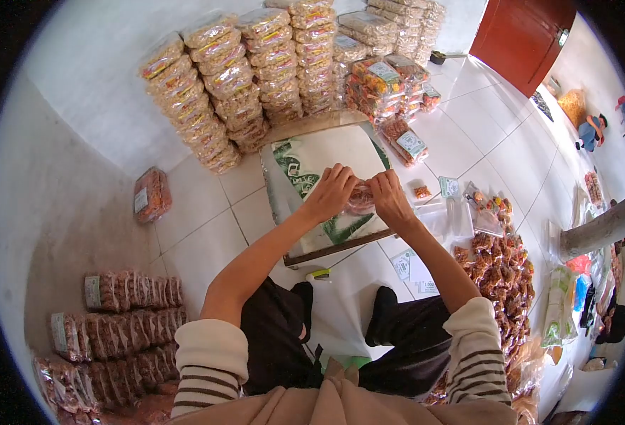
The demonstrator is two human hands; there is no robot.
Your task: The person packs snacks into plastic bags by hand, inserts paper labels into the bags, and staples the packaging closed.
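Observation:
A clear plastic bag with reddish-brown contents point(360, 199) lies over the low board-topped table point(312, 145) between my knees. My left hand point(332, 190) grips the bag's left upper side, with the fingers bent. At its right upper edge, my right hand point(389, 195) pinches the plastic. The two hands are a short way apart, with the bag's contents showing between them. My fingers hide part of the bag's top.
Tall stacks of packed bags point(220, 78) stand against the wall. Small brown packets point(500, 283) are heaped at right, near labels point(415, 269). A yellow-green cutter point(319, 274) lies before the table. Packed rows point(118, 326) sit at lower left. People point(592, 132) are at far right.

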